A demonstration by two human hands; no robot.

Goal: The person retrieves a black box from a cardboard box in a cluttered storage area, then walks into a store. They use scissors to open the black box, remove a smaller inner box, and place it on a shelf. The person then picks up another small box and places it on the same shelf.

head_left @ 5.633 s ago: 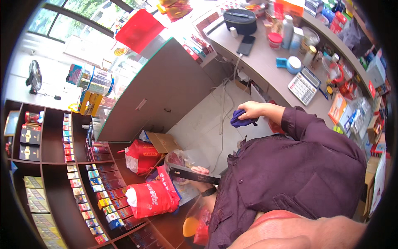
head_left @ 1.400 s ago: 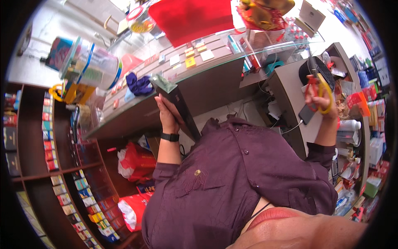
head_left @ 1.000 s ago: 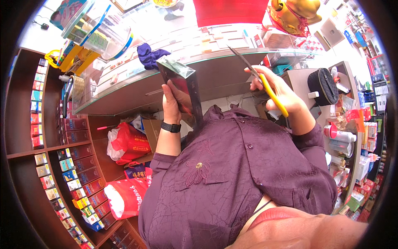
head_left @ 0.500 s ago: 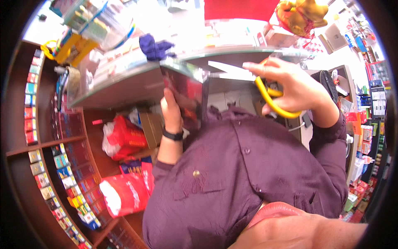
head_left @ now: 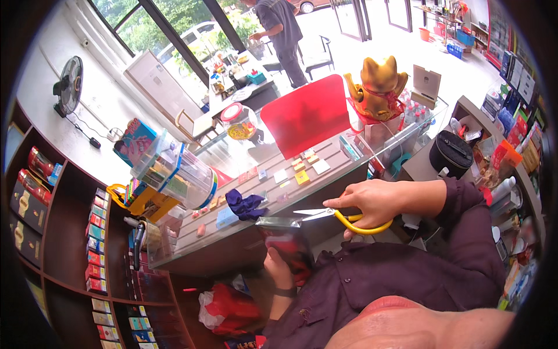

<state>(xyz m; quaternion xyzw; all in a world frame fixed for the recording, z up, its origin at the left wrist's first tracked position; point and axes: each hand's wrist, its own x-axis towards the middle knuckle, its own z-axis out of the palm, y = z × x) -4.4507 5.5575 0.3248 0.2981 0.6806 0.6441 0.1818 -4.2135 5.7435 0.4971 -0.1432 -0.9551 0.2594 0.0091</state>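
Note:
My left hand (head_left: 278, 272) grips a dark red bag-like package (head_left: 290, 253) upright in front of my chest, near the counter's edge. Along its top runs a shiny, see-through strip. Yellow-handled scissors (head_left: 372, 228) are in my right hand (head_left: 375, 200), fingers curled about the handles. Their blades are slightly apart and point left at the strip's right end. Whether they touch the strip I cannot tell. A crumpled dark blue cloth (head_left: 244, 205) lies on the glass counter (head_left: 212, 256) just beyond the package.
Small boxes lie inside the counter. A golden cat figure (head_left: 378, 87), a red panel (head_left: 308, 116), a lidded jar (head_left: 238, 122) and a clear tub (head_left: 180, 174) stand on it. Shelves (head_left: 49, 264) flank my left; a black round case (head_left: 451, 154) is at right. Another person (head_left: 280, 35) stands far off.
The view has tilted up, bringing the counter top and room into sight. The scissors remain in my right hand, their blades now closer together by the package's top. My left hand still holds the package.

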